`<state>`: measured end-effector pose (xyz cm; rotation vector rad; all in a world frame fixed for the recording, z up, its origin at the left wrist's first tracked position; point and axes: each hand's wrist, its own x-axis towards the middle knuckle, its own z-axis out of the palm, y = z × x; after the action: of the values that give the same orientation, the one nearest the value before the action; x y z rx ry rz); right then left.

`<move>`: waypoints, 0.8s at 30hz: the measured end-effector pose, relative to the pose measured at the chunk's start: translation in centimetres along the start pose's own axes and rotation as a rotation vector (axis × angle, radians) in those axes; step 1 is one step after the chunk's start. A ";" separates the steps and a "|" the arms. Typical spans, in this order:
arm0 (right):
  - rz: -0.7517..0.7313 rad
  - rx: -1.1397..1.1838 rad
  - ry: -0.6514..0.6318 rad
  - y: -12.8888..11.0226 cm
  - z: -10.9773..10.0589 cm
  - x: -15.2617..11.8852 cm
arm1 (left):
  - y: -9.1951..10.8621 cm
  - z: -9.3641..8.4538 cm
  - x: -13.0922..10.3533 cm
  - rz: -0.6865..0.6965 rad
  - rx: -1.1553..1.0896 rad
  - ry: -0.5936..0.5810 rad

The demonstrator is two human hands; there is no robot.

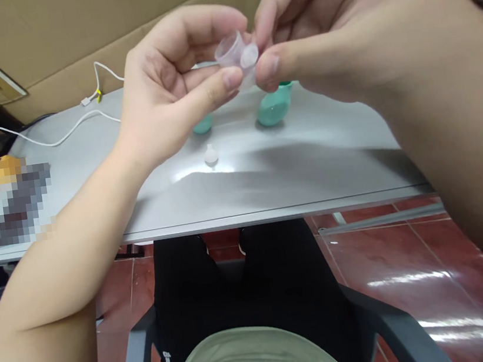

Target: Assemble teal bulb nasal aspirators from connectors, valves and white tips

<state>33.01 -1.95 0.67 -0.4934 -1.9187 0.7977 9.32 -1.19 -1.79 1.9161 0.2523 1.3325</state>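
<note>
Both hands are raised over the grey table (311, 172), close together. My left hand (183, 73) pinches a clear plastic cup-shaped piece (229, 50) between thumb and fingers. Against it, my right hand (314, 29) grips a small whitish translucent piece (249, 55) with thumb and fingertips. Where the two pieces meet is partly covered by my fingers. Below the hands a small white nozzle-like piece (211, 155) stands on the table. A green rounded object (274, 107) is behind it to the right, and another green one (203, 125) is partly hidden by my left hand.
A white cable (58, 141) runs over the table's left side, near a yellow object (4, 169) and a blurred dark item (22, 204). Cardboard (62, 32) stands along the back. The table's front edge (273, 218) lies above my lap.
</note>
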 end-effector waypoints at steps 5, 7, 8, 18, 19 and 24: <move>-0.092 -0.134 0.050 0.9 0.2 0.0 | -0.2 -0.9 0.9 -0.001 0.011 -0.008; -0.084 -0.165 0.071 1.0 0.2 -0.1 | -0.1 -1.1 0.9 -0.056 0.032 0.021; -0.078 -0.181 0.077 1.0 0.1 -0.2 | 0.0 -1.1 0.7 -0.099 0.035 0.014; -0.071 -0.346 -0.342 0.1 -1.6 0.9 | 2.8 0.9 -0.2 -0.452 0.024 0.026; -0.063 -0.349 -0.378 0.0 -1.7 0.9 | 2.8 0.9 -0.2 -0.455 0.015 0.026; -0.099 -0.353 -0.401 -0.3 -1.6 0.8 | 3.0 1.0 -0.1 -0.445 -0.020 0.046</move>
<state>34.05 -1.21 1.90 -0.4695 -2.4571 0.5192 9.39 -3.82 0.02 1.6856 0.6443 1.0730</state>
